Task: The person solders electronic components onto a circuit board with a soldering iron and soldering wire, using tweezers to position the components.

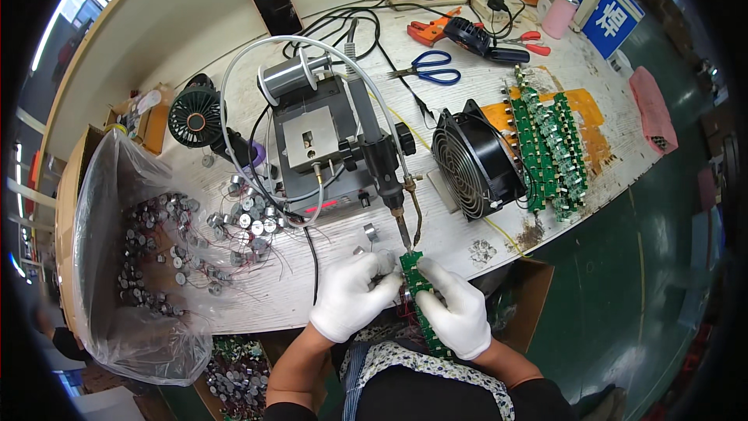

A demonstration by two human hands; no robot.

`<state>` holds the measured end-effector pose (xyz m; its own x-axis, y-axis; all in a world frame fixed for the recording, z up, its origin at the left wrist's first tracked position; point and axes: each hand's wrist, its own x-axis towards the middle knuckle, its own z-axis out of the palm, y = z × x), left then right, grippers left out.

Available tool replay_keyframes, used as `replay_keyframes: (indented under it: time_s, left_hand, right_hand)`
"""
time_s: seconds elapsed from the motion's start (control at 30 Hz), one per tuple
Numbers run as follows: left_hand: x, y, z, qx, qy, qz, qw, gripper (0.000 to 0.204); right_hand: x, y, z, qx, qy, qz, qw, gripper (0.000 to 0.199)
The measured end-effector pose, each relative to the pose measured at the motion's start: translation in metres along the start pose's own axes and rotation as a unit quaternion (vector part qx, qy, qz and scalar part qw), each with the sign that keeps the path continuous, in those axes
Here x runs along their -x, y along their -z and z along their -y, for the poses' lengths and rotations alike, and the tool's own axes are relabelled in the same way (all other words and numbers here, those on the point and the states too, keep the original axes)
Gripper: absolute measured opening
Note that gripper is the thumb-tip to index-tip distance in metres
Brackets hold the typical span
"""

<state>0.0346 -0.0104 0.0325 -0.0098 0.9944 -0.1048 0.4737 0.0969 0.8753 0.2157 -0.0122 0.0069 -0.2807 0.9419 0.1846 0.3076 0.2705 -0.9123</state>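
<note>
Both my hands wear white gloves and meet at the table's front edge. My right hand (456,312) is closed on a long green circuit board strip (414,267), thumb and fingers along its right side. The strip's far end lies right under the tip of the soldering iron (403,226), held in a bench-top stand. My left hand (352,294) is pinched at the strip's left edge; what its fingers hold is hidden. Thin red wires show below, between the hands. Just beyond my left hand lies a small round metal motor (370,231).
Many small wired motors (248,220) spill from a plastic-lined box (101,265) at left. The soldering machine (308,140) carries a solder spool. A black fan (477,160) stands right, beside stacked green boards (549,148). Blue scissors (436,68), pliers (428,30) and cables lie behind.
</note>
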Motion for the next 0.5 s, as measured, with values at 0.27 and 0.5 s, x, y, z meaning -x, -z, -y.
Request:
replay_keyframes:
  time_s: [0.27, 0.5]
  left_hand:
    - [0.0035, -0.0032, -0.0028, -0.012, 0.013, -0.001, 1.000, 0.012]
    - [0.0052, -0.0067, 0.0022, -0.004, 0.010, -0.015, 1.000, 0.014]
  right_hand:
    - [-0.0013, -0.0024, -0.0001, 0.041, 0.055, -0.001, 0.998, 0.044]
    - [-0.0030, -0.0001, 0.0036, 0.049, 0.048, 0.037, 0.997, 0.043]
